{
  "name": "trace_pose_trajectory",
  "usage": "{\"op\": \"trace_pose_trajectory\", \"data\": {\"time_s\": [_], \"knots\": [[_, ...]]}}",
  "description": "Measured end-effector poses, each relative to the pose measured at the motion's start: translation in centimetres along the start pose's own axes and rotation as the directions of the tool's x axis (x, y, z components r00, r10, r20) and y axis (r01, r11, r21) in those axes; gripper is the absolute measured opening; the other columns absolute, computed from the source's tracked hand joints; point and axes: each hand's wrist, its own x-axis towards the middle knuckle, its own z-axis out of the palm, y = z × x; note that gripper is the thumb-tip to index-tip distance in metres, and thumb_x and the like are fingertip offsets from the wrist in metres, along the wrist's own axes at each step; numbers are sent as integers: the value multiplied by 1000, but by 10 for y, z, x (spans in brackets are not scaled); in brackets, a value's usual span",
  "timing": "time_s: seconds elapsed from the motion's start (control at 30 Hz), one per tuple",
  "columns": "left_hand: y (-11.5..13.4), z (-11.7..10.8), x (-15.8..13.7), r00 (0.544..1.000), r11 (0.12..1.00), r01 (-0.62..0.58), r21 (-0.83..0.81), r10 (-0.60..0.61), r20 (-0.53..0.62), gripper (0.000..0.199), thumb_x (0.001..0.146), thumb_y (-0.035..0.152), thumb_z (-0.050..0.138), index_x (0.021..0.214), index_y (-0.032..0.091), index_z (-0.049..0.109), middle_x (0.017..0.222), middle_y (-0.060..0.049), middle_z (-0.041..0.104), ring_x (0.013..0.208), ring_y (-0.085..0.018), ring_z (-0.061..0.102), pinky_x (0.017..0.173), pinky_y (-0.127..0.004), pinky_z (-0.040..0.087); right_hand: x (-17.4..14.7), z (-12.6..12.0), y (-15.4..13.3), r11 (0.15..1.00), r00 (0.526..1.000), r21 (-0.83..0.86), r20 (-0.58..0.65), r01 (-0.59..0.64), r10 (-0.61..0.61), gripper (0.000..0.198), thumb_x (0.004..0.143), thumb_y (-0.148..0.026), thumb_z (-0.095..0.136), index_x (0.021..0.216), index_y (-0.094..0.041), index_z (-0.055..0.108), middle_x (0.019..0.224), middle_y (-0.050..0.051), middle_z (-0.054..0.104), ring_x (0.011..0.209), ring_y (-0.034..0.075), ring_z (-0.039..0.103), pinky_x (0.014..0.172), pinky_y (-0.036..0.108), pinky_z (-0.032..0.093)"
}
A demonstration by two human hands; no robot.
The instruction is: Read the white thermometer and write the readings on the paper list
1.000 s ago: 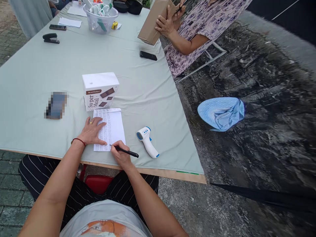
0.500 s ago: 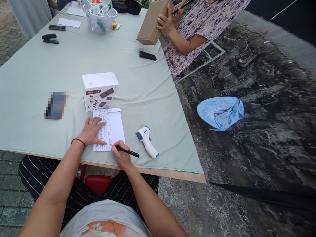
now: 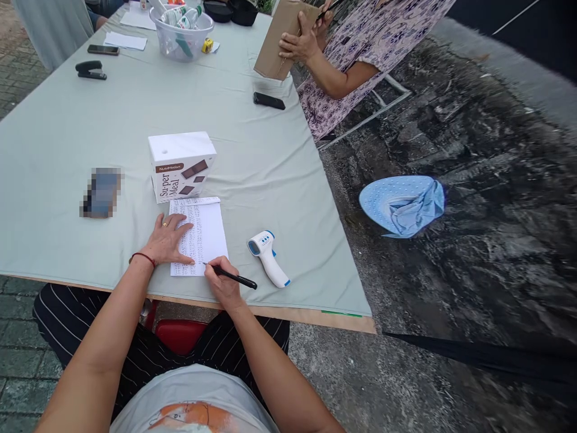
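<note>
Lying on the cloth-covered table is a white notepad [image 3: 211, 231] with rows of small dark handwriting over its left part and its top page folded back. My left hand [image 3: 167, 240] rests on the pad's left side, fingers spread, with a ring and a red wrist cord. In my right hand [image 3: 224, 284] a black pen [image 3: 237, 276] is gripped, its tip at the paper near the lower middle. Behind the pad stands a white Su-per Meal box [image 3: 180, 165]. A white and blue infrared thermometer [image 3: 270, 258] lies to the right of my right hand.
A blurred-out phone [image 3: 103, 192] lies at left. Farther back are a stapler [image 3: 91, 70], another phone [image 3: 103, 50], a clear basin [image 3: 183, 45] with bottles, and a black object [image 3: 269, 100]. Another person holds a cardboard box [image 3: 277, 51]. A blue hat [image 3: 401, 206] lies off the table's right side.
My right hand and the pen have shifted slightly right along the paper. The other person's cardboard box has turned to show a broader face. My left hand stays where it was.
</note>
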Motion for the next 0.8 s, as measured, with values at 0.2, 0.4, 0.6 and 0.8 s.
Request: {"op": "trace_pose_trajectory", "data": {"time_s": [0.2, 0.4, 0.6, 0.8], "knots": [[1, -1, 0, 1000, 1000, 5, 15, -5, 1, 103, 54, 67, 80, 138, 17, 49, 147, -22, 40, 138, -40, 34, 117, -63, 7, 1, 0, -1, 1000, 1000, -2, -2, -24, 24, 19, 75, -39, 49, 66, -22, 50, 55, -3, 49, 52, 13, 44, 55, 26, 41], [1, -1, 0, 1000, 1000, 2, 15, -2, 4, 103, 54, 68, 79, 139, 18, 48, 148, -21, 40, 138, -39, 33, 118, -63, 7, 0, 1, 0, 999, 1000, -27, -1, -18, 18, 18, 74, -38, 48, 66, -22, 49, 55, -4, 49, 51, 13, 43, 55, 26, 40], [0, 0, 0, 1000, 1000, 0, 5, 0, -4, 102, 54, 68, 79, 138, 19, 49, 148, -20, 40, 138, -40, 34, 118, -63, 7, 0, 0, 0, 1000, 1000, -11, 4, -23, 23, 18, 73, -39, 48, 65, -22, 48, 54, -4, 48, 51, 13, 43, 54, 26, 40], [0, 0, 0, 1000, 1000, -1, 8, 1, 1, 103, 54, 68, 79, 139, 18, 49, 148, -21, 40, 138, -40, 33, 117, -63, 7, 0, 1, 0, 999, 998, -23, -41, -49, 48, 19, 74, -39, 48, 65, -23, 48, 55, -3, 50, 52, 14, 44, 56, 27, 42]]}}
